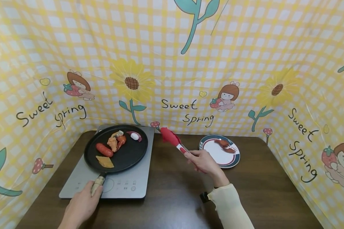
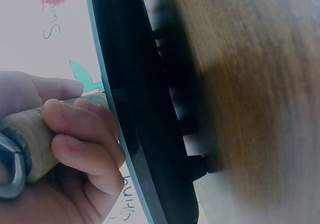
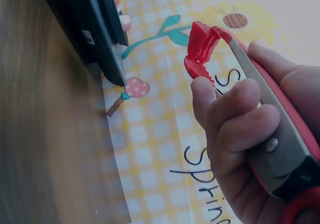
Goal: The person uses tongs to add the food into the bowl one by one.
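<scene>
My left hand [image 1: 84, 201] grips the pale handle [image 1: 98, 183] of a black frying pan [image 1: 132, 152]; in the left wrist view the fingers curl round that handle, which ends in a metal ring. In the pan lie a red sausage [image 1: 104, 149], a golden fried piece [image 1: 112, 143], a yellow square slice [image 1: 104, 161], an orange-red piece [image 1: 121, 139] and a red-and-white piece [image 1: 135, 136]. My right hand [image 1: 204, 163] holds red-tipped tongs [image 1: 172, 137] between pan and plate. Their tips [image 3: 202, 44] stand slightly apart, with no food visible between them.
Under the pan is a silver induction cooktop [image 1: 140, 187] on a dark wooden table [image 1: 175, 190]. A white plate [image 1: 215, 152] with a dark rim stands at the right, bearing a reddish-brown crayfish-like piece [image 1: 225, 144]. Yellow checked cloth [image 1: 172, 73] surrounds the back and sides.
</scene>
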Demonstrator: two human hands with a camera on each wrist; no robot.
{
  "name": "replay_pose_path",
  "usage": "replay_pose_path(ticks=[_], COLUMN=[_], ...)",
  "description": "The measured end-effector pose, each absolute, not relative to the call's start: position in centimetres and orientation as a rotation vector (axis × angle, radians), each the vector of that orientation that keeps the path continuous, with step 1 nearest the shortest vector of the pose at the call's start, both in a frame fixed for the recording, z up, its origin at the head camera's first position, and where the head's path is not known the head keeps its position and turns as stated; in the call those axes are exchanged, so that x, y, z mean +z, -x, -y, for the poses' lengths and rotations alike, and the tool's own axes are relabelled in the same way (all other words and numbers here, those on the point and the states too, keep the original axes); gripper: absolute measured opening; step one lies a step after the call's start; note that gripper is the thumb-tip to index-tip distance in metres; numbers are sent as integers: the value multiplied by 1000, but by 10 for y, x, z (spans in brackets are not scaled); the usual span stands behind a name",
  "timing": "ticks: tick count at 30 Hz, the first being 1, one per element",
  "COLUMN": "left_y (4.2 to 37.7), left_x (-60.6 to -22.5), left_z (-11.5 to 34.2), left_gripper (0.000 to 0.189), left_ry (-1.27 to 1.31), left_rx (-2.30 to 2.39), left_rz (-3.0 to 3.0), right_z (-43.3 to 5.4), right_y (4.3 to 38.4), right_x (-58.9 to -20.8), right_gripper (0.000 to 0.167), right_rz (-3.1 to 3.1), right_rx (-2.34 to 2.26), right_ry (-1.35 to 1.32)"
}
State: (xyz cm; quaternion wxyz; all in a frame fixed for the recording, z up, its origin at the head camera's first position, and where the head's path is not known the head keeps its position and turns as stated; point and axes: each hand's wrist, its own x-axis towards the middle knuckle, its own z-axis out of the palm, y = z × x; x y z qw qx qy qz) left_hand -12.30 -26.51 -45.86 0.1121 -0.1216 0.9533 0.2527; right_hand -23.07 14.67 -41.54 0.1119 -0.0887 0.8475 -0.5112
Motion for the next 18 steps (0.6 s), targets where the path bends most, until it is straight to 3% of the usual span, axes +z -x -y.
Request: replay_pose_path(ticks=[6,13,18], left_y=[122,122,122], left_x=[-459,-458,-458], left_z=[265,266,266], left_gripper=[76,77,76], left_ry=[351,321,327], left_rx=[749,753,754], left_rz=[-2798,-2809,-2801], right_z=[-134,-120,-113], right_y=[231,232,232], right_x=[-413,-412,-413], right_gripper=[41,49,42], right_rz=[-2488,-2476,-2437], right_rx=[-1462,-1411,-1399], right_ry=[303,367,377])
